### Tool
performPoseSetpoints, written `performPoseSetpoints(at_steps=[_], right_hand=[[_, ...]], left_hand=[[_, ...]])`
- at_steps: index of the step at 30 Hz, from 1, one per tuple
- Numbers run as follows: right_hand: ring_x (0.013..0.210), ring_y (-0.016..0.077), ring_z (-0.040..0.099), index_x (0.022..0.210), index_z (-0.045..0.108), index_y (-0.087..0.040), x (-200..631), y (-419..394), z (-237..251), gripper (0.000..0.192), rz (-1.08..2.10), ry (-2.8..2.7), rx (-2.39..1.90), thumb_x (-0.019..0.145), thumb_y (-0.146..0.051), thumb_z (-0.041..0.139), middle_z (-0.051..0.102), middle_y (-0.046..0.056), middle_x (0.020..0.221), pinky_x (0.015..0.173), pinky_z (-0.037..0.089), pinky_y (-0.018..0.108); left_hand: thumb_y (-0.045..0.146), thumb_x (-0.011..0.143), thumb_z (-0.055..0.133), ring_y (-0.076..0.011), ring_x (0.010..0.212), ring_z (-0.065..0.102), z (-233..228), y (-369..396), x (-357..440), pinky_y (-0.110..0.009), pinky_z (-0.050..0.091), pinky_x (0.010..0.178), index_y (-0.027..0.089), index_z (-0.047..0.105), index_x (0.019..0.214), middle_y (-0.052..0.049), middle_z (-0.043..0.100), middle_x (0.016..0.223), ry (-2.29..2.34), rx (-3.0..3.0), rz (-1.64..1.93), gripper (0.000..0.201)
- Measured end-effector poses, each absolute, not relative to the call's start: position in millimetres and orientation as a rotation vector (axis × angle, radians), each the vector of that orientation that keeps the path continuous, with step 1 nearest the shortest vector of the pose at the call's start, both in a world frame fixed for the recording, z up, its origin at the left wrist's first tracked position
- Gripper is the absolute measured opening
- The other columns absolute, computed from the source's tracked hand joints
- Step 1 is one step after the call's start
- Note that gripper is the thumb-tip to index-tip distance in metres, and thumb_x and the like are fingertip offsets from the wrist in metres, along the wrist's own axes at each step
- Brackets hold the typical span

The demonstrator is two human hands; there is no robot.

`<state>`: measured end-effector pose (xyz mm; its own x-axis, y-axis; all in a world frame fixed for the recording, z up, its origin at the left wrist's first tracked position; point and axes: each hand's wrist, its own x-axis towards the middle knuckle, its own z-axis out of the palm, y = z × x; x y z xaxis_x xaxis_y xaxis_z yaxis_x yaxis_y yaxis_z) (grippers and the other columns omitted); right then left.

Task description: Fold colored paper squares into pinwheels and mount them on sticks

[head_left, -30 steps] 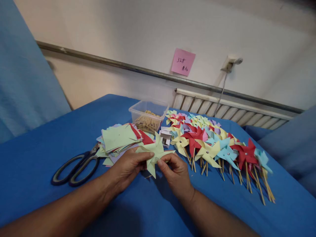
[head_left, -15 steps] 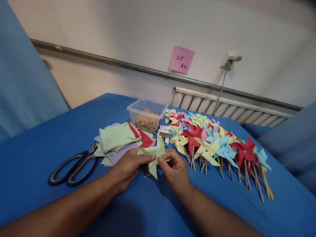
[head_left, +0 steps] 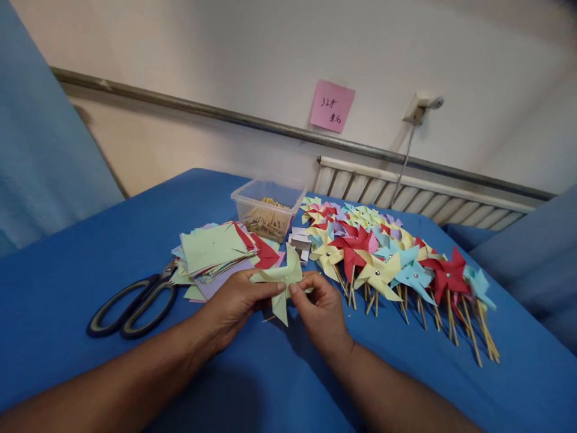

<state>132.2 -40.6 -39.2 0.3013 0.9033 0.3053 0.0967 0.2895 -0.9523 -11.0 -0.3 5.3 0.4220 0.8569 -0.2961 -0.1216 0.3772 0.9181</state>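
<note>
Since the frame half a second earlier, almost nothing had shifted: the green pinwheel [head_left: 282, 281] sat a touch higher between the hands, and the view had drifted slightly. A full second back, the paper had been spread wider and flatter.

Left hand [head_left: 234, 304] was closed in a pinch on the pinwheel's left blades, thumb on top. Right hand [head_left: 321, 310] was curled, thumb and forefinger pinched at the pinwheel's centre from 3 o'clock. The pinwheel was held just above the blue tablecloth [head_left: 90, 373], near the middle of the table.

Surroundings: stack of cut paper squares [head_left: 216, 249] at 11 o'clock of the hands, nearly touching the left fingers; black-handled scissors [head_left: 133, 300] at 9 o'clock; clear plastic tub of wooden sticks [head_left: 269, 210] at 12 o'clock; small white boxes [head_left: 301, 243] just beyond the pinwheel. A row of finished pinwheels on sticks [head_left: 392, 264] ran from 1 to 3 o'clock, close to the right hand but apart.

On the wall, a pink sticky note [head_left: 332, 106] carried handwriting, "32" legible, the rest not. Radiator [head_left: 406, 195] below it.
</note>
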Motion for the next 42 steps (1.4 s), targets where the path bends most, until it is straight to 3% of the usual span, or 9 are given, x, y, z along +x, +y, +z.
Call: performPoseSetpoints(at_steps=[20,37,42], right_hand=[[0.068,0.0148,0.055,0.066,0.055,-0.020,130.9,-41.5,-39.0,0.019,0.751,-1.168,-1.167,0.079,-0.029,0.065,0.063,0.002,0.078,0.060,0.044,0.026],[0.065,0.0145,0.054,0.064,0.055,-0.020,131.3,-42.4,-34.7,0.019,0.701,-1.194,-1.205,0.078,-0.028,0.064,0.061,0.001,0.073,0.057,0.042,0.025],[0.069,0.0157,0.058,0.066,0.056,-0.020,130.7,-41.6,-39.8,0.017,0.730,-1.196,-1.200,0.077,-0.028,0.065,0.065,0.002,0.077,0.060,0.046,0.026]], left_hand=[[0.021,0.069,0.076,-0.0185,0.069,0.066,12.5,-4.3,-7.6,-0.030,0.050,0.070,0.014,0.074,0.097,-0.006,0.074,0.079,0.916,0.935,0.724,0.028],[0.025,0.066,0.080,-0.0197,0.070,0.066,11.9,-5.1,-7.6,-0.033,0.050,0.073,0.013,0.074,0.089,-0.006,0.073,0.078,0.924,0.951,0.715,0.027],[0.025,0.068,0.077,-0.0188,0.065,0.064,12.7,-4.9,-7.8,-0.033,0.050,0.071,0.014,0.074,0.090,-0.005,0.072,0.074,0.922,0.984,0.719,0.025]])
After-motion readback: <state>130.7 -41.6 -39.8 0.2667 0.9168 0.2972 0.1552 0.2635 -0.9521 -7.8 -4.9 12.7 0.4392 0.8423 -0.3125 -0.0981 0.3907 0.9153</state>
